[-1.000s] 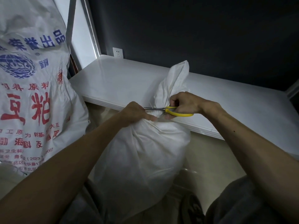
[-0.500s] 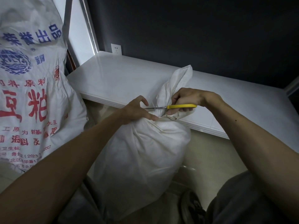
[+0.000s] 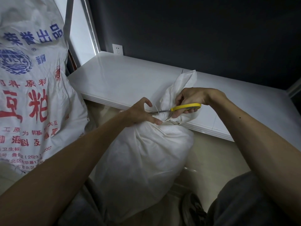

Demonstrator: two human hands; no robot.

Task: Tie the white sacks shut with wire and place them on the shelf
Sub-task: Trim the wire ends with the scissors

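A plain white sack (image 3: 146,160) stands on the floor between my knees, its neck gathered and bound, the loose top (image 3: 180,85) sticking up. My left hand (image 3: 141,114) presses on the sack at the neck, thumb and forefinger pinching thin wire ends (image 3: 158,112). My right hand (image 3: 189,100) grips yellow-handled scissors (image 3: 185,107), whose blades point left across the wire beside the neck. The white shelf board (image 3: 130,79) lies just behind the sack.
A large printed white sack (image 3: 32,95) with red and blue characters stands at the left. A dark wall with a white socket (image 3: 117,49) rises behind the shelf. Beige floor tiles (image 3: 211,160) and my shoe (image 3: 193,209) are at the lower right.
My left thumb has lifted away from the fingers and my right hand has turned the scissors flatter and shifted slightly right. The sack stays in place.
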